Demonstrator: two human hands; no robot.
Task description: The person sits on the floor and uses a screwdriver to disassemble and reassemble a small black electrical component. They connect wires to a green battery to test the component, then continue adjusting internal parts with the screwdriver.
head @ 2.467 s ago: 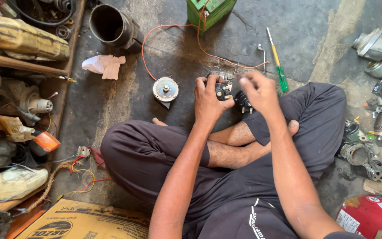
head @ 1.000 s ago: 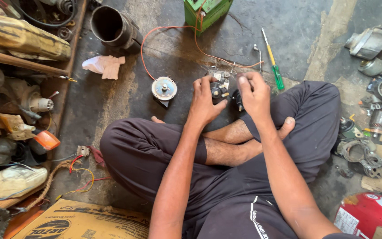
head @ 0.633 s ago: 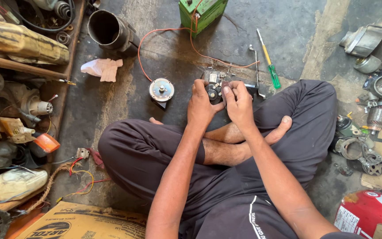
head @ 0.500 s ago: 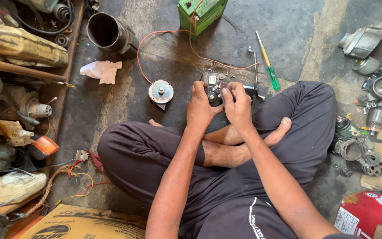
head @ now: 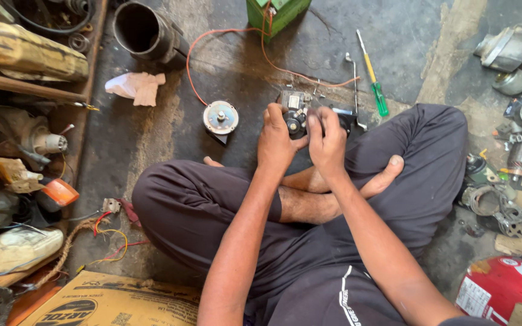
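Both hands, left (head: pixel 278 137) and right (head: pixel 327 142), clasp the small black-and-grey metal motor part (head: pixel 300 116) low over the concrete floor (head: pixel 152 145), fingers curled round it. The thin orange wire (head: pixel 285 71) to the green box (head: pixel 276 13) could snag and tug loose if he twists.

The person wears loose dark charcoal cloth trousers (head: pixel 212 217) and a dark charcoal top (head: pixel 321 296) with a thin white stripe and small white lettering at 6 o'clock. Forearms are bare, with no sleeves over them; both feet are bare, with no shoes or socks.
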